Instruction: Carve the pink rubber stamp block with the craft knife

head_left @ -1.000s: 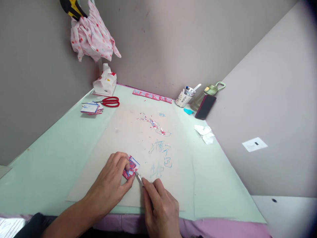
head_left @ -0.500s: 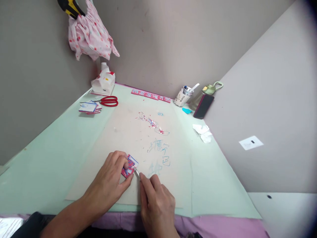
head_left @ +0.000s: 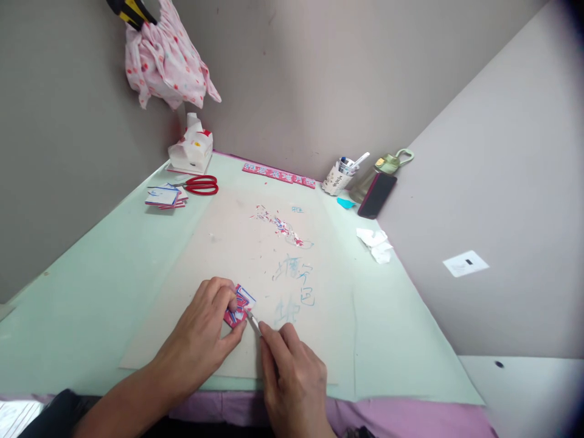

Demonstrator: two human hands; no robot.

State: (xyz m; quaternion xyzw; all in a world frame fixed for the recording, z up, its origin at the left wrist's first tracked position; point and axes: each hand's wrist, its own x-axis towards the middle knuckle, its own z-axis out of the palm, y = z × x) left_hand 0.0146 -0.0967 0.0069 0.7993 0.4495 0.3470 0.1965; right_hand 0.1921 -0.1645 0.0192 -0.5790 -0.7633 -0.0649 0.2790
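With its fingers closed round the edges, my left hand [head_left: 207, 319] holds a small carved block [head_left: 245, 296] down on the board. The block is white on top with blue lines, and red-pink where cut away. My right hand [head_left: 292, 368] grips a slim metal craft knife [head_left: 253, 320], whose tip meets the block's right side. Its handle is mostly hidden in my fingers. Beneath both hands is a pale board [head_left: 182, 340] with blue writing. Beyond them, red and white shavings [head_left: 281, 227] lie in a slanting heap.
Red-handled scissors [head_left: 201, 185] and a stack of white-and-red pieces [head_left: 163, 196] lie at the back left, near a tissue box [head_left: 191, 149]. A carved red strip [head_left: 278, 175] lies along the back. On the right are a pen cup [head_left: 338, 177], a phone [head_left: 377, 194] and crumpled tissue [head_left: 375, 244].
My right hand has shifted slightly right and down, and more of the knife's metal shows. The left hand and the block stay in place.
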